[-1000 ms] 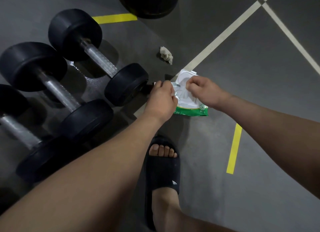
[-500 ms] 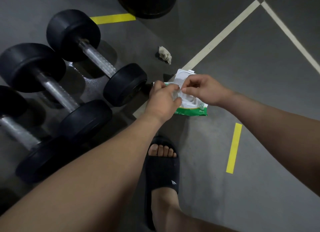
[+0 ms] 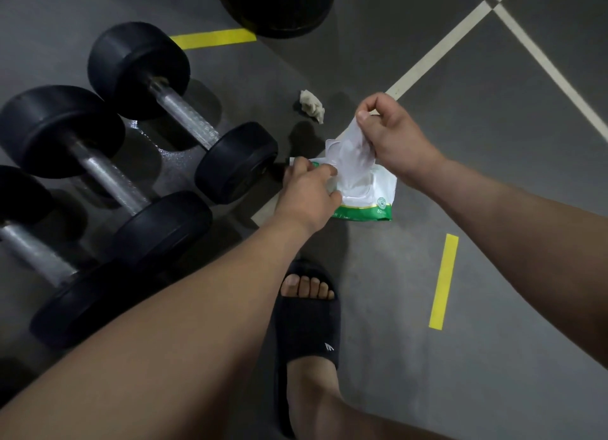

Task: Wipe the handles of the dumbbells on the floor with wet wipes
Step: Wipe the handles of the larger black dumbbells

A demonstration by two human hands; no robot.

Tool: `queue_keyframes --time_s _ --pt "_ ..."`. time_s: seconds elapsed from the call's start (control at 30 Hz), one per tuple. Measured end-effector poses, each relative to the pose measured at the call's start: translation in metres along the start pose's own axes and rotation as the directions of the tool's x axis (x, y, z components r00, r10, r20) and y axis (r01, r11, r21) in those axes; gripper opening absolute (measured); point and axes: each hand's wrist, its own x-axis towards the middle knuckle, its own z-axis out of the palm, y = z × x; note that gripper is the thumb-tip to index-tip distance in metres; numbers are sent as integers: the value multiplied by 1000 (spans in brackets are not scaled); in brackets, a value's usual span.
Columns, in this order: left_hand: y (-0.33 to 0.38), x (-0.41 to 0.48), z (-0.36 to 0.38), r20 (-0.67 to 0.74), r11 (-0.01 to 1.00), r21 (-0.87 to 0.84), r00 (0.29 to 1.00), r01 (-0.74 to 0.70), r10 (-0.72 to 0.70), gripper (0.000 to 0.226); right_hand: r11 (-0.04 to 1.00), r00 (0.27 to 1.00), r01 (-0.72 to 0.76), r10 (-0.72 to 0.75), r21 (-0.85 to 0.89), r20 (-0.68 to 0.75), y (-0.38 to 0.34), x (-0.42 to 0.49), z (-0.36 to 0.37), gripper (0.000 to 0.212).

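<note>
I have the right hand [image 3: 398,136] raised over the pack [image 3: 378,196], thumb and fingers pinching a wipe [image 3: 357,153]. The wipe stretches from the pinch down into the pack's open top, its lower end inside. The left hand [image 3: 309,192] grips the pack's left edge with curled fingers and holds it on the floor [image 3: 493,176]. The pack lies flat, white with a green band on its near edge.

Just left of the pack lie three dumbbells [image 3: 237,161], side by side and angled alike, with black ends and bare metal handles [image 3: 186,113]. The nearest one's end is just beside the left hand. A crumpled used wipe [image 3: 312,105] lies on the floor beyond the pack, apart from it.

A foot in a black slipper [image 3: 307,321] stands below the hands. Yellow tape strips [image 3: 444,280] and white lines [image 3: 437,49] mark the floor. A black round object [image 3: 276,5] sits at the top edge.
</note>
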Motion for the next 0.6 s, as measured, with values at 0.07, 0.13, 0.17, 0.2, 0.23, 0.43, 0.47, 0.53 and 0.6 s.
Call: queue_keyframes --time_s 0.07,0.13,0.17,0.2,0.23,0.43,0.47,0.53,0.6 --pt "1 -1 -1 14 1000 -1 1000 11 -11 46 1000 999 25 -25 10 -34 -6 2 0 10" --pt "3 -2 -3 21 1000 -3 999 28 -28 46 996 996 59 -54 64 -73 -15 4 -1 10" --pt "4 -2 -4 26 999 -15 999 40 -39 46 990 994 68 -57 123 -89 -20 5 -1 10" --pt "4 -2 -5 31 998 -37 998 48 -47 46 976 995 59 -40 210 -93 -25 7 -1 11" --pt "5 -2 -7 40 996 -64 998 60 -58 47 948 997 29 -5 317 -75 -30 7 -1 13" --pt "20 -9 -29 96 950 -274 987 147 -125 63 568 962 -274 174 776 212 -56 14 -3 31" --pt "24 -12 -34 63 933 -337 992 124 -109 64 582 956 -292 184 759 227 -58 16 -2 36" --pt "28 -16 -43 -46 876 -480 997 39 -69 61 703 960 -280 199 654 198 -59 20 1 30" --pt "30 -23 -52 -77 764 -645 995 -5 -59 57 806 964 -265 227 530 137 -57 22 6 14"
